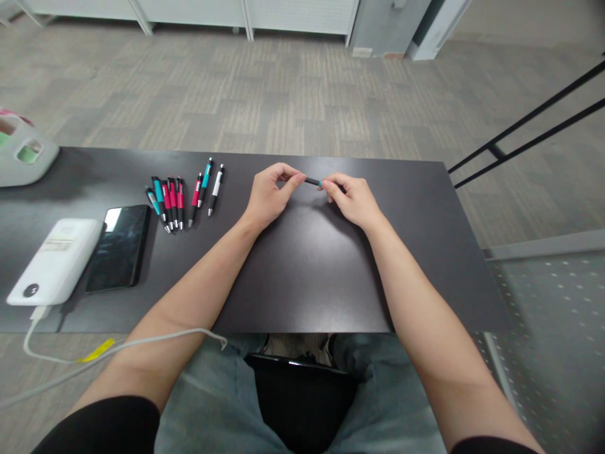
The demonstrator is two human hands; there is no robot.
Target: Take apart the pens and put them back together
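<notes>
Between my two hands a pen (pixel 312 181) lies level just above the dark table, its black grip part showing with a bit of teal at the right. My left hand (pixel 276 192) pinches the pen's left end between thumb and fingers. On the other end, my right hand (pixel 350 197) closes its fingertips around the teal part, so most of that half is hidden. Left of my hands lie a white pen (pixel 216 189), a teal pen (pixel 205 181) and a red pen (pixel 195 199). Beyond them is a bunch of several red and teal pens (pixel 172 202).
A black phone (pixel 119 248) and a white power bank (pixel 57 260) lie on the table (pixel 302 277) at the left. A white cable (pixel 155 339) runs from the power bank across my left forearm. At the far left edge stands a pale plastic container (pixel 28 154).
</notes>
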